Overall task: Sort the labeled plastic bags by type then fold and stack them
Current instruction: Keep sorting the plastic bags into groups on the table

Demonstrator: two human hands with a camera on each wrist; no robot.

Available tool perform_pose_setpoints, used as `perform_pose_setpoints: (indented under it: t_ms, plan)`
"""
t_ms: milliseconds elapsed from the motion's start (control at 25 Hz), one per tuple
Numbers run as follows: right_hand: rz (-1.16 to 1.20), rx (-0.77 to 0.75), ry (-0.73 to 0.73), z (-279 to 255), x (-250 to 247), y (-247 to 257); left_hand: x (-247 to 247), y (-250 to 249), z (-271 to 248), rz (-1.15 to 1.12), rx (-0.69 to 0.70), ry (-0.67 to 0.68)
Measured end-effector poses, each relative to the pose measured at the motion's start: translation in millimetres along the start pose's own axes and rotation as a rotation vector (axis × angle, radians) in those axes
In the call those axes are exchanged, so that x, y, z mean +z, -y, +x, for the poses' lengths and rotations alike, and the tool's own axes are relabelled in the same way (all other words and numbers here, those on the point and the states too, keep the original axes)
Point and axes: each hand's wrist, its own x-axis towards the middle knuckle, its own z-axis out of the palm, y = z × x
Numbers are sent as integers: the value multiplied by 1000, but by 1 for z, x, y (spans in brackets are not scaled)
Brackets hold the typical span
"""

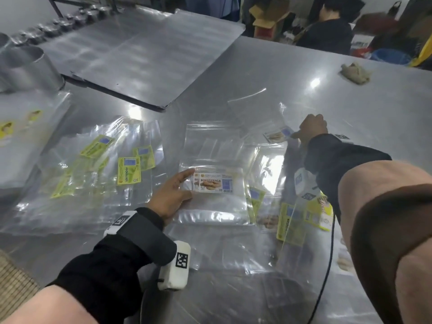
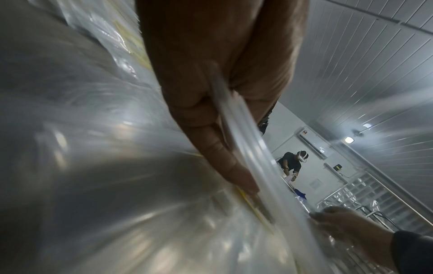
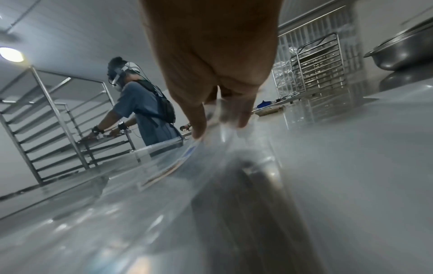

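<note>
A stack of clear bags with a white "Biskut Lenga" label (image 1: 213, 182) lies in the middle of the steel table (image 1: 374, 108). My left hand (image 1: 174, 194) grips the stack's left edge, thumb by the label; in the left wrist view the plastic edge (image 2: 236, 126) runs between the fingers (image 2: 211, 148). My right hand (image 1: 312, 127) is curled farther right, pinching a clear bag with the same kind of label (image 1: 278, 134). The right wrist view shows that film (image 3: 222, 118) between thumb and finger. Bags with yellow-green labels (image 1: 128, 170) lie spread at the left.
A mixed heap of labelled bags (image 1: 292, 218) lies under my right forearm. More clear bags (image 1: 21, 136) sit at the far left beside a metal can (image 1: 25, 66). Flat metal sheets (image 1: 145, 57) cover the back left, a crumpled rag (image 1: 355, 72) lies at the back right.
</note>
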Motion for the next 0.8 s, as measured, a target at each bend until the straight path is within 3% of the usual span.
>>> perform_pose_setpoints:
  t_ms: [200, 280, 320, 440, 480, 560, 680, 800]
  plan:
    - [265, -107, -268, -29, -40, 11, 8, -1, -9, -8, -11, -3]
    - [508, -97, -353, -43, -57, 12, 13, -3, -15, -36, -21, 16]
    - [646, -47, -323, -53, -63, 11, 16, -5, -18, -42, -21, 22]
    - [1128, 224, -27, -91, -49, 4, 20, -9, -25, -43, -22, 33]
    - [1294, 224, 39, -111, -37, 3, 21, -10, -27, -42, -22, 40]
    - [1412, 260, 201, -164, -17, 6, 24, -9, -32, -59, -30, 60]
    - [1398, 313, 330, -214, 14, 9, 28, -10, -42, -28, -19, 89]
    - [1147, 213, 328, -243, 29, 9, 31, -13, -52, 12, -14, 141]
